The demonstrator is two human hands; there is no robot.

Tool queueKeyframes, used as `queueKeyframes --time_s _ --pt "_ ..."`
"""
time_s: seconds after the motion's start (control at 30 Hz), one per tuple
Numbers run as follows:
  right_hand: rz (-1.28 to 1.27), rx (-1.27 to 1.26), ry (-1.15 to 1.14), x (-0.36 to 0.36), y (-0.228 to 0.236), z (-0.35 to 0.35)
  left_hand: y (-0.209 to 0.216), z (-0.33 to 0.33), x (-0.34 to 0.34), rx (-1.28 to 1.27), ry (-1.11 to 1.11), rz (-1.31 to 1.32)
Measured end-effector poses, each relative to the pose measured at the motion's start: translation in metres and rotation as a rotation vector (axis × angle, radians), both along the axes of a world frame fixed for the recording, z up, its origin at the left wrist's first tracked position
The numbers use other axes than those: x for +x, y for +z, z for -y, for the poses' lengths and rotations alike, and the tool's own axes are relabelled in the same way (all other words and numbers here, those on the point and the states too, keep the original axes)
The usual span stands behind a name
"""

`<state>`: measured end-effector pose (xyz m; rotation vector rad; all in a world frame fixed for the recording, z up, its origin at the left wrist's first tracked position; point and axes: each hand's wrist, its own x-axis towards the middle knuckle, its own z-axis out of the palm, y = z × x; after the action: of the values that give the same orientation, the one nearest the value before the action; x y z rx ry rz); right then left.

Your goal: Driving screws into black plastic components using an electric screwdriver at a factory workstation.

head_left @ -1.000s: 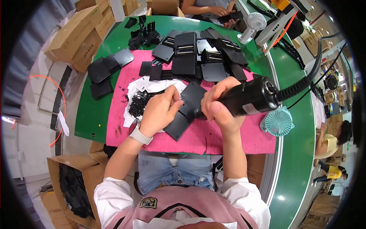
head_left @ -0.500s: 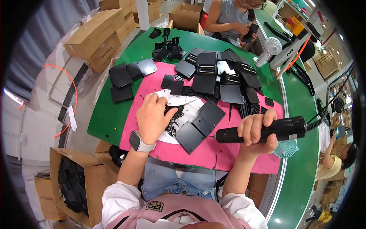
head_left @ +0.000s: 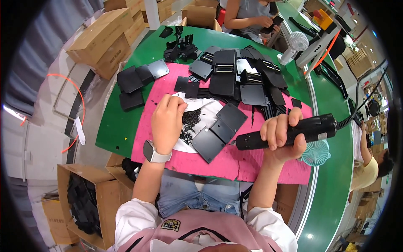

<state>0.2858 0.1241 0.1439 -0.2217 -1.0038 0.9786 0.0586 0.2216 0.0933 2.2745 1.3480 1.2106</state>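
Note:
My right hand point(head_left: 282, 145) is wrapped round a black corded electric screwdriver point(head_left: 252, 140), its tip pointing left toward a black folding plate assembly point(head_left: 210, 145). That assembly lies unfolded at a slant on the pink mat point(head_left: 247, 166). My left hand point(head_left: 166, 126) is closed in a pinch beside a heap of small black screws point(head_left: 191, 122). The screws rest on a crumpled white sheet point(head_left: 208, 108). Whatever is between my left fingertips is hidden or too small to name.
Beyond the mat's middle lies a pile of black plates and brackets point(head_left: 224, 82). More plates point(head_left: 131, 80) sit on the green table point(head_left: 113, 126) at left. A white fan point(head_left: 298, 41) and a teal fan point(head_left: 315, 153) stand right. An open carton point(head_left: 90, 206) holds black parts. A co-worker point(head_left: 247, 19) sits opposite.
My left thumb and fingers, spread over the screws before, have come together and lifted back from the heap. The screwdriver has stayed nearly in place. The whole view has shifted slightly.

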Motion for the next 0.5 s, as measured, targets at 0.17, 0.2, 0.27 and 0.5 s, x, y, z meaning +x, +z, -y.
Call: queueKeyframes --time_s 0.17,0.2,0.27,0.5 --pt "-0.064 0.069 -0.051 -0.004 0.009 -0.005 0.006 0.014 0.006 -0.782 -0.696 0.632" --pt "-0.057 0.081 -0.084 -0.008 0.013 -0.005 0.004 0.017 0.009 -0.854 -0.756 0.663" --pt "-0.081 0.099 -0.099 -0.014 0.018 -0.007 0.006 0.021 0.014 -0.911 -0.798 0.632" --pt "-0.13 0.122 -0.072 -0.019 0.012 -0.008 0.004 0.019 0.011 -1.008 -0.833 0.789"
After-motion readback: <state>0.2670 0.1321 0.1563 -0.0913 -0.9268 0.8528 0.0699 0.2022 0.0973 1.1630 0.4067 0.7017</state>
